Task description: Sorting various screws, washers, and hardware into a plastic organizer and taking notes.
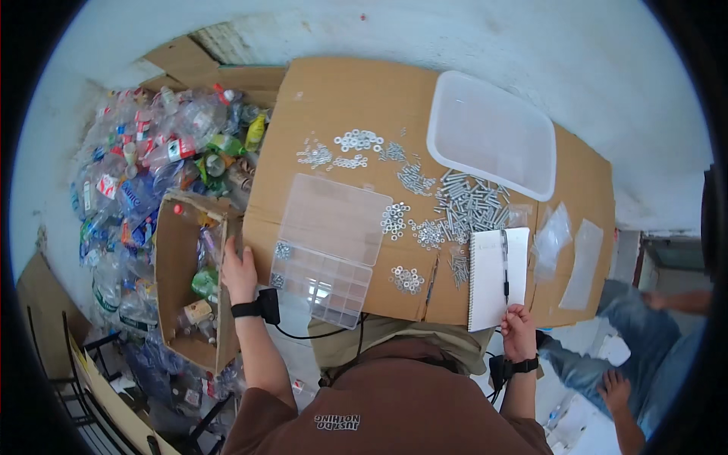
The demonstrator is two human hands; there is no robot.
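Observation:
My left hand (239, 274), fingers apart and holding nothing I can see, is beside the right wall of an open cardboard box (224, 318). Whether it touches the wall is unclear. To its right lies an opened clear plastic compartment organizer (330, 219); two left-hand compartments contain small metal parts (277, 280). My right hand (518, 330) has its fingers closed on the lower right corner of a spiral notebook (489, 284). A black pen (505, 267) rests lengthwise on the page. Beyond the notebook spread loose screws (472, 205), with piles of washers (394, 220) and nuts (427, 234) nearby.
A cardboard sheet (352, 85) covers the work surface. On it lie a white plastic tub (492, 133) and clear plastic bags (551, 233). Plastic bottles (170, 151) pile up at left. Another person's jeans-clad leg (586, 369) and hand (615, 391) are at lower right.

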